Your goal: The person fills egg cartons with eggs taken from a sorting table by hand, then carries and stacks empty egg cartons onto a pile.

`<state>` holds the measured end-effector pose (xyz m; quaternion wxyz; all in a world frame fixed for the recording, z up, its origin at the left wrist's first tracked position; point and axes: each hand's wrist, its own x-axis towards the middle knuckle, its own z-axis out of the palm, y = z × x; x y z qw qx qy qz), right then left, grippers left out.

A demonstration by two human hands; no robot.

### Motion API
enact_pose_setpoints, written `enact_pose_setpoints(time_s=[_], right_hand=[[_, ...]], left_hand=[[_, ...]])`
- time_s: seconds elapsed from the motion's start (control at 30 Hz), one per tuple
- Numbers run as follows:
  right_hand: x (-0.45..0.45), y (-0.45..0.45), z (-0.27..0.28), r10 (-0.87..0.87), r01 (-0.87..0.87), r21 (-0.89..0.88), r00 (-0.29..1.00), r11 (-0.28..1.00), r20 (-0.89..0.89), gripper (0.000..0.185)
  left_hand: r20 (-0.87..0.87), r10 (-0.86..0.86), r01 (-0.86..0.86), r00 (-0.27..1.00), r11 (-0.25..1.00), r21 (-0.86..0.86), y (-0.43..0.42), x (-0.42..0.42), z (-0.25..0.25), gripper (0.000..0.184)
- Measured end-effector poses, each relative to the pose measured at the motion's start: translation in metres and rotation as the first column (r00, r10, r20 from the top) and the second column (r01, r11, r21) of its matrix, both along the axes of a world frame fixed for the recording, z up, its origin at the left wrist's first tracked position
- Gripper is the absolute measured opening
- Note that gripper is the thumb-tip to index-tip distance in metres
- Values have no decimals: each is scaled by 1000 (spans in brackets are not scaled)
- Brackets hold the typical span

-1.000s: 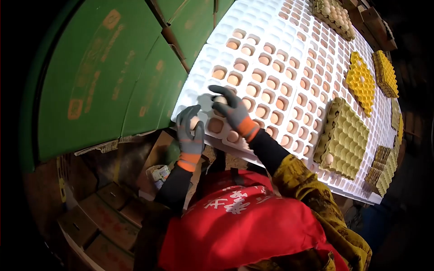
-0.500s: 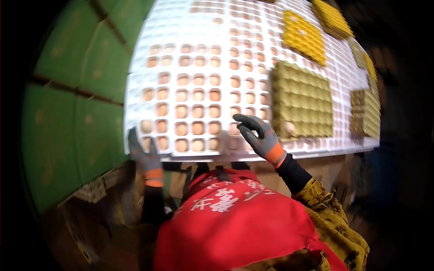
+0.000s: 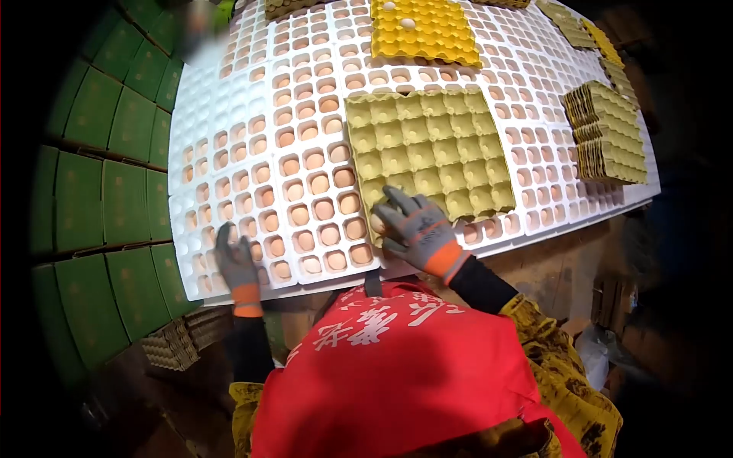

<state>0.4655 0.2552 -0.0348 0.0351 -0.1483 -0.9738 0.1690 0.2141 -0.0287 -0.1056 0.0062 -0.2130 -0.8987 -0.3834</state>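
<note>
My left hand [image 3: 237,263], in a grey glove with an orange cuff, is over the front left cells of a white foam egg tray [image 3: 294,289]. Its fingers are slightly apart, and I see nothing in them. At the near left corner of an olive pulp egg tray [image 3: 427,145], my right hand [image 3: 424,235] has its gloved fingers curled around an egg [image 3: 377,223]. That pulp tray lies on top of the foam trays. Brown eggs [image 3: 323,208] sit in many of the foam cells around both hands.
A yellow egg tray [image 3: 424,34] with a couple of eggs lies farther back. Stacked pulp trays [image 3: 608,137] stand on the right. Green cartons [image 3: 80,191] are piled along the left edge. Another person's blurred hand [image 3: 202,23] shows at the far left.
The view has shifted, so the olive tray now appears closer to the middle. My right hand has moved onto the egg at that tray's corner. My left hand stays at the foam tray's left side.
</note>
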Motion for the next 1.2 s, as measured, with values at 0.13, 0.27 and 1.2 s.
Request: enact_pose_setpoints(time_s=[0.13,0.27,1.2], right_hand=[[-3,34,-1,-67,-66,-544,973,837,-221,48],[-15,133,16,-503,-48,-984,855,170,-128,45],[192,221,-19,-964,-116,-982,201,151,-172,56]], left_hand=[[141,-260,225,955,949,222,81,75,41,45],[218,-301,272,929,950,153,107,115,56,42],[-115,-850,850,514,523,-64,280,167,105,54]])
